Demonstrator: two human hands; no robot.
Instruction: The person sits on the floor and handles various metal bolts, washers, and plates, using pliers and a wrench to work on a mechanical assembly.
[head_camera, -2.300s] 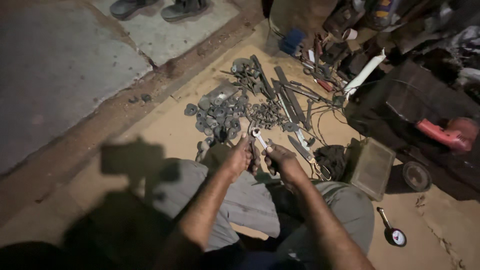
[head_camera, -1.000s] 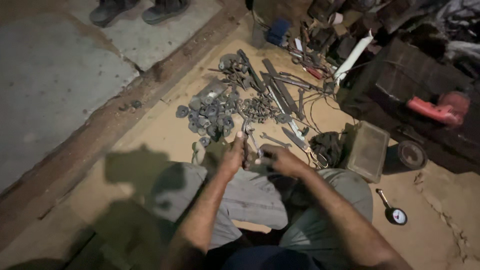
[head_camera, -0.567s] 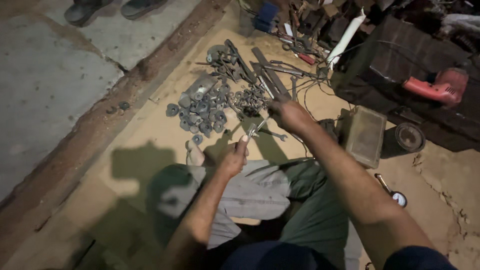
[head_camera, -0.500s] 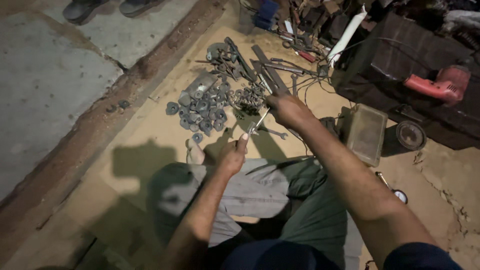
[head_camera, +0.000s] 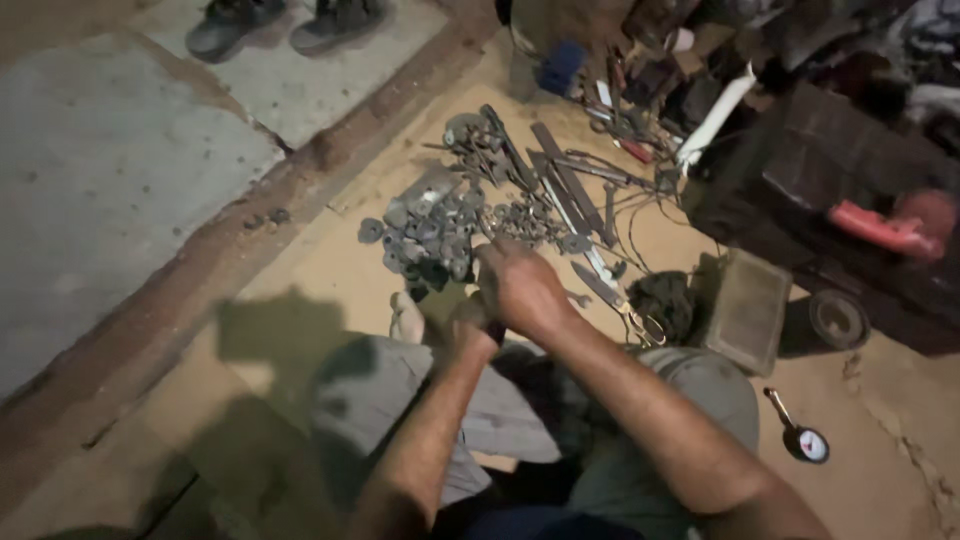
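Right hand (head_camera: 520, 285): fingers curled, back to camera; grip contents not discernible. Left hand (head_camera: 462, 328): directly under right, touching it, mostly hidden; finger state not discernible. Nut pile (head_camera: 425, 230): on floor at 11 o'clock from hands, near. Metal bars (head_camera: 560, 185): at 1 o'clock, beside pile. Gauge (head_camera: 805, 443): at 4 o'clock, well apart. Grey box (head_camera: 745, 310): at 3 o'clock. Shoes (head_camera: 285, 20): another person's, top edge.

grey metal parts (head_camera: 430, 225), red tool (head_camera: 880, 228), tan floor (head_camera: 330, 270)
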